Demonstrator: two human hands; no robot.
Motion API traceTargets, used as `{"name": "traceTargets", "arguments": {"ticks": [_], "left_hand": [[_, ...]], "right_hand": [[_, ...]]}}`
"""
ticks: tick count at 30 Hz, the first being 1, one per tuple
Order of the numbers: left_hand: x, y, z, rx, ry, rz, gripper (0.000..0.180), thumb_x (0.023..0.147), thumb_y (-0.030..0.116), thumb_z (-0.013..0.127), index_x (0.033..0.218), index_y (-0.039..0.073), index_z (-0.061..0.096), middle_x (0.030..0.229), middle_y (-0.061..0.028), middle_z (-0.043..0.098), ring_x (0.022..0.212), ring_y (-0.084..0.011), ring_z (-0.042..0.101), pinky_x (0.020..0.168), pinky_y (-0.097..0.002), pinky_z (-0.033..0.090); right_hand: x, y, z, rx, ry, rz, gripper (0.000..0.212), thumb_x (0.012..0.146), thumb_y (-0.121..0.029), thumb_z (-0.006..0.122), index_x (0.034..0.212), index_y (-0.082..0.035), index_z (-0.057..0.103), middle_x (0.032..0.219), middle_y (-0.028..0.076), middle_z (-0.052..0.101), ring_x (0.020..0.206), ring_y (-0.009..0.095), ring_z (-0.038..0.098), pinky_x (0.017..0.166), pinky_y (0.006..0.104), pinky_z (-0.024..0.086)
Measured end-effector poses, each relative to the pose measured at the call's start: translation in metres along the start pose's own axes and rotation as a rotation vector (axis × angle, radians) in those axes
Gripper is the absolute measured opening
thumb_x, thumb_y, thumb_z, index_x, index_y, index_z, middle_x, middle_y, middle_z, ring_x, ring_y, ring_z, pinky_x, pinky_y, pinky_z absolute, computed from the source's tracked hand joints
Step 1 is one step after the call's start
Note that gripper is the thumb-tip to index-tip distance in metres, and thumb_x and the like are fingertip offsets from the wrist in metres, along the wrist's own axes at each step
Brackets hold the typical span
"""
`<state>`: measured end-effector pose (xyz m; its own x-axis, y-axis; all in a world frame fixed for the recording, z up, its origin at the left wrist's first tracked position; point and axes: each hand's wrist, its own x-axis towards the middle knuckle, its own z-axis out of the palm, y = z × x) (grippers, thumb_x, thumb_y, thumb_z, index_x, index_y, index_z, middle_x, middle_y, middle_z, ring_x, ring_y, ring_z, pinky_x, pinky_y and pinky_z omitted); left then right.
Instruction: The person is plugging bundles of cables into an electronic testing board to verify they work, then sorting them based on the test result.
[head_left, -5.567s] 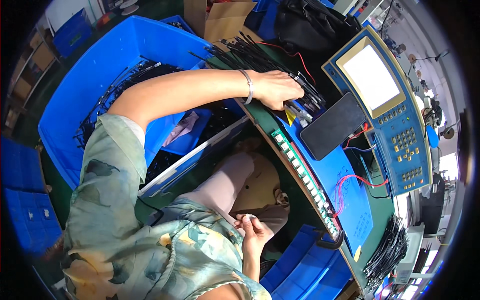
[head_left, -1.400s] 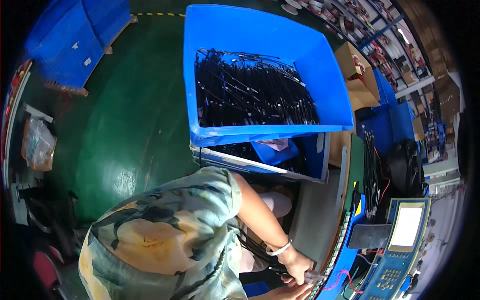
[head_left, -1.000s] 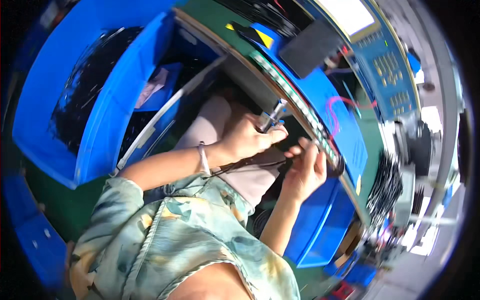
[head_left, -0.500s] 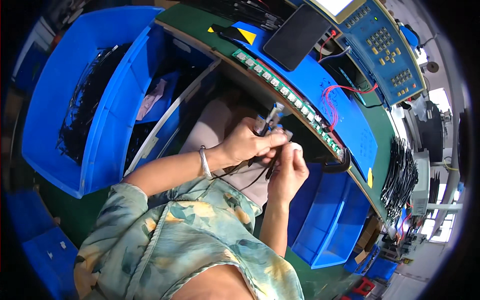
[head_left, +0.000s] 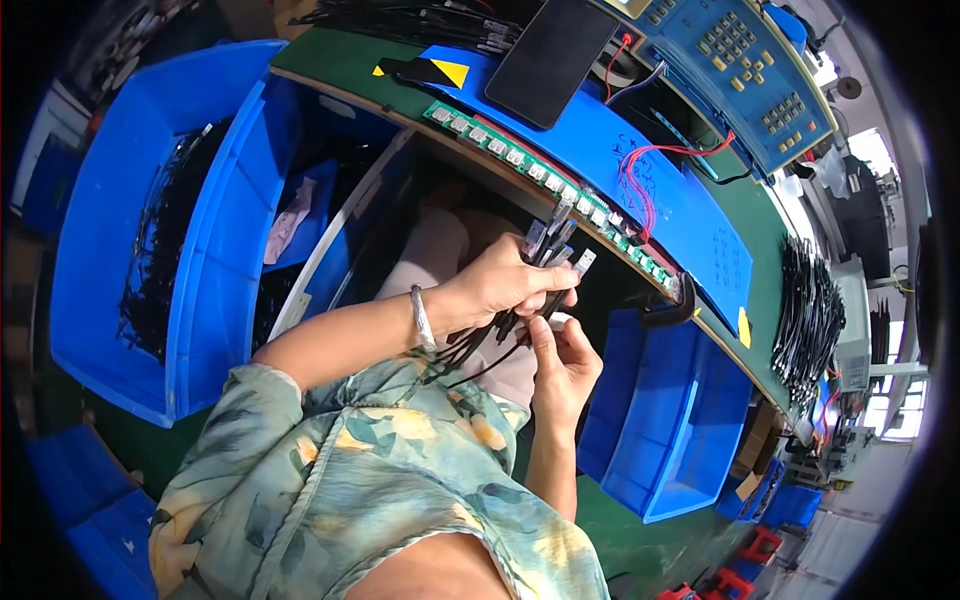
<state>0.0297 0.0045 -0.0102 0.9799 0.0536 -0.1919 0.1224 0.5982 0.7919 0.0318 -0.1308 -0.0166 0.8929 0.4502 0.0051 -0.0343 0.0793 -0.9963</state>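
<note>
Gripping bundle of black cables (head_left: 505, 325) w/ L hand (head_left: 497, 287), fingers wrapped round it; metal plugs (head_left: 537, 236) fan out above the fist, loose tails run down over the lap. R hand (head_left: 567, 372) just below, thumb + index near the cables; can't tell if it's pinching one or only touching. Bundle sits in front of the desk (head_left: 345, 62) edge, near the green socket strip (head_left: 515, 157), apart from it.

Risks (my est.): plugs splay at uneven heights, so a loosened L grip could drop one or more to the lap or floor. Tails cross below the fist; pulling one cable could drag its neighbours or tangle. Plugs close to strip, so a careless swing might knock it.

Diff. vs approx. 5.6 s ago: L hand was on the cable pile atop the desk, R hand apart near the lap; now both are together at the bundle. Phone (head_left: 552, 60) still on the blue board (head_left: 690, 225).
</note>
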Motion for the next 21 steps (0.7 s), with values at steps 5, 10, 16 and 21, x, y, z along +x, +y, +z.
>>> {"name": "traceTargets", "arguments": {"ticks": [5, 10, 16, 21], "left_hand": [[0.010, 0.001, 0.000, -0.030, 0.066, 0.087, 0.011, 0.075, 0.010, 0.058, 0.073, 0.000, 0.055, 0.065, -0.0066, 0.057, 0.041, -0.0025, 0.038, 0.038, -0.0165, 0.030], [0.024, 0.000, 0.000, -0.017, 0.132, 0.118, 0.010, 0.075, 0.010, 0.058, 0.073, 0.000, 0.056, 0.062, -0.0061, 0.057, 0.041, -0.0025, 0.039, 0.037, -0.0169, 0.030], [0.024, 0.004, 0.007, 0.017, 0.173, 0.135, 0.009, 0.075, 0.010, 0.058, 0.069, 0.003, 0.055, 0.057, -0.0038, 0.055, 0.041, -0.0020, 0.040, 0.037, -0.0171, 0.028], [0.025, 0.008, 0.006, 0.113, 0.197, 0.122, 0.009, 0.074, 0.009, 0.058, 0.068, 0.003, 0.056, 0.055, -0.0024, 0.054, 0.041, -0.0028, 0.041, 0.037, -0.0171, 0.028]], "right_hand": [[0.005, -0.002, 0.002, 0.040, -0.055, 0.042, 0.009, 0.075, 0.000, 0.058, 0.081, 0.001, 0.052, 0.069, 0.000, 0.051, 0.058, 0.004, 0.046, 0.054, 0.0174, 0.038], [0.003, 0.011, -0.010, -0.016, -0.049, 0.093, 0.009, 0.075, -0.003, 0.059, 0.081, 0.001, 0.054, 0.064, 0.001, 0.053, 0.055, 0.007, 0.048, 0.052, 0.0188, 0.038], [-0.014, 0.030, -0.036, -0.018, -0.091, 0.152, 0.006, 0.074, 0.000, 0.059, 0.074, 0.002, 0.054, 0.064, 0.001, 0.052, 0.055, 0.007, 0.048, 0.051, 0.0191, 0.038], [-0.036, 0.035, -0.067, -0.159, -0.141, 0.235, 0.009, 0.071, -0.001, 0.062, 0.069, 0.001, 0.054, 0.064, 0.001, 0.051, 0.054, 0.006, 0.048, 0.049, 0.0183, 0.037]]}}
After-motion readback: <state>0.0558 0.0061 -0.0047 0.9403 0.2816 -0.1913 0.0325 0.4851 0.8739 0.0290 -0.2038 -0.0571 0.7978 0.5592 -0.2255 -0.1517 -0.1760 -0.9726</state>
